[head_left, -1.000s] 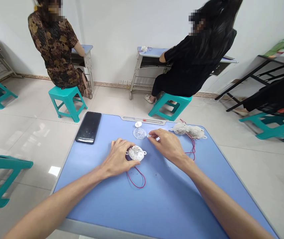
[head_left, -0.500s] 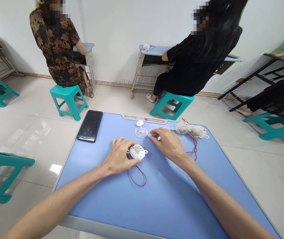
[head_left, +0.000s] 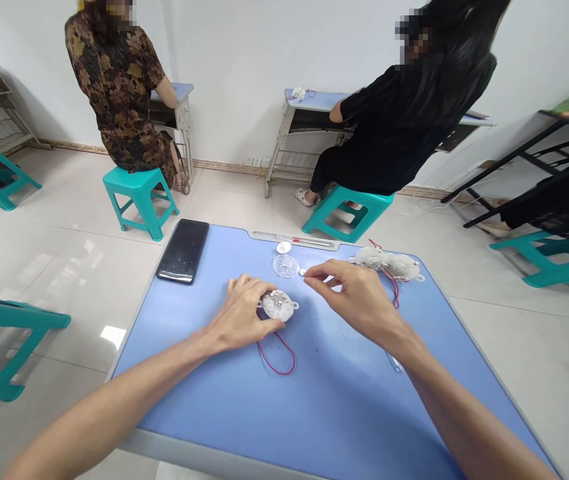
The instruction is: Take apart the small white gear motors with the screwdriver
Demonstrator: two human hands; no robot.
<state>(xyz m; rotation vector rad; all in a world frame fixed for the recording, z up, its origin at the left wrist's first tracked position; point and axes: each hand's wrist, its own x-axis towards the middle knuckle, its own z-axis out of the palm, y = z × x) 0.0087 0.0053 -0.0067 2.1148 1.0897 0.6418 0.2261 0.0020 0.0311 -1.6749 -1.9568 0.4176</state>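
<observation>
My left hand curls around a small round white motor housing on the blue table, holding it down; its red wire loops toward me. My right hand is raised just above the table, thumb and forefinger pinched on a tiny white part. A clear round cover and a small white disc lie just beyond the housing.
A black phone lies at the table's far left. A heap of white motor parts with red wires sits far right. Two people sit on teal stools at desks by the wall, backs turned. More teal stools stand around.
My right hand has lifted off the table and drawn slightly right, still pinching the small part. The left hand stays on the housing.
</observation>
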